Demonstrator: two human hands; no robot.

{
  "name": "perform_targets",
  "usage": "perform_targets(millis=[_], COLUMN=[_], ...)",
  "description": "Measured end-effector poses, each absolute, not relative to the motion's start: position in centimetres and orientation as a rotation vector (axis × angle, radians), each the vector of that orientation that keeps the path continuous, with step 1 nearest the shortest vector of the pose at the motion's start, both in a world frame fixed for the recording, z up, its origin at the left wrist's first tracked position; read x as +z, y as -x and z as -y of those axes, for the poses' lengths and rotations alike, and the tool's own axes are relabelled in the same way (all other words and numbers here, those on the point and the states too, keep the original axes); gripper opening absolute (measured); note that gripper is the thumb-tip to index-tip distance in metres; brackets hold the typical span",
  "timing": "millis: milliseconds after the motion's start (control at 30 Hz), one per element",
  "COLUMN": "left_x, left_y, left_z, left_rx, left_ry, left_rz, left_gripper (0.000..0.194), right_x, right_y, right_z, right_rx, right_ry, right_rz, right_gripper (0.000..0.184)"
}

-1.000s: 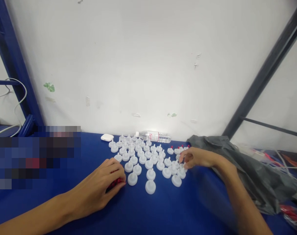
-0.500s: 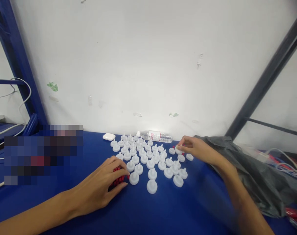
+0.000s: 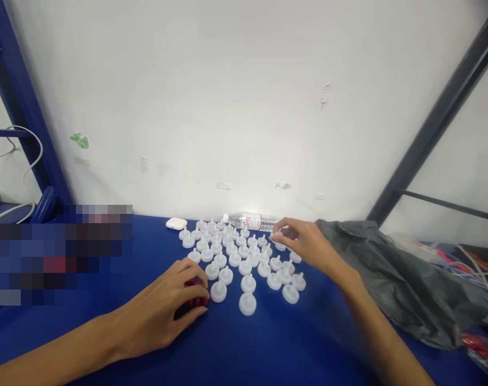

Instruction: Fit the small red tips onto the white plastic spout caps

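Note:
My left hand [image 3: 169,300] rests on the blue table, its fingers curled round a cluster of small red pieces [image 3: 198,301], mostly covered by the fingers. Right beside its fingertips stands a white nozzle cap [image 3: 218,292], one of many round caps with thin upright spouts. At the right back of the group, my right hand [image 3: 302,244] has thumb and fingers pinched on another white cap [image 3: 276,234], partly hidden by the fingers. More caps sit below that hand, including a white cap [image 3: 295,257] close to the wrist.
Behind the caps a clear plastic bottle [image 3: 252,221] lies on its side against the wall. A white earbud case [image 3: 176,223] sits at the back left. Grey plastic sheeting [image 3: 405,284] covers the right side. A blue frame post [image 3: 30,102] rises at left.
My right hand has moved left and slightly up, to the back of the caps. My left hand stays over the red pieces, its fingers a little shifted. The view has shifted slightly.

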State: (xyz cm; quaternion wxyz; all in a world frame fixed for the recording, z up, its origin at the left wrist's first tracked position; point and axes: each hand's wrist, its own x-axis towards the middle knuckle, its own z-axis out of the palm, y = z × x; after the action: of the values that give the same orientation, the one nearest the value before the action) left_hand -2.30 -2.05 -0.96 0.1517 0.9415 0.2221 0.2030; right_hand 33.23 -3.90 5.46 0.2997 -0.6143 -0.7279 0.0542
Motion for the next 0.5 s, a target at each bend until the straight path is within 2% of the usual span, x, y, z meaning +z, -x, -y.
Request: perform_targets(millis=[233, 367, 500], left_x=[-1.3, -1.4, -0.9], left_y=[2.3, 2.3, 2.3], left_z=[1.8, 1.6, 1.5], left_rx=[0.581, 0.678, 0.901], left_ry=[-2.717, -2.704, -2.715], left_rz=[-0.552, -0.573, -0.535], left_gripper=[0.018, 0.016, 0.013], right_x=[4.0, 3.6, 2.6], right_y=[-30.9, -28.4, -25.8], right_z=[3.9, 4.5, 5.0], right_rx=[-0.187, -0.327, -0.357], right_ry=[1.331, 1.085, 0.964], right_rz=[2.08, 2.185, 2.223], right_gripper=[0.01, 0.01, 0.018])
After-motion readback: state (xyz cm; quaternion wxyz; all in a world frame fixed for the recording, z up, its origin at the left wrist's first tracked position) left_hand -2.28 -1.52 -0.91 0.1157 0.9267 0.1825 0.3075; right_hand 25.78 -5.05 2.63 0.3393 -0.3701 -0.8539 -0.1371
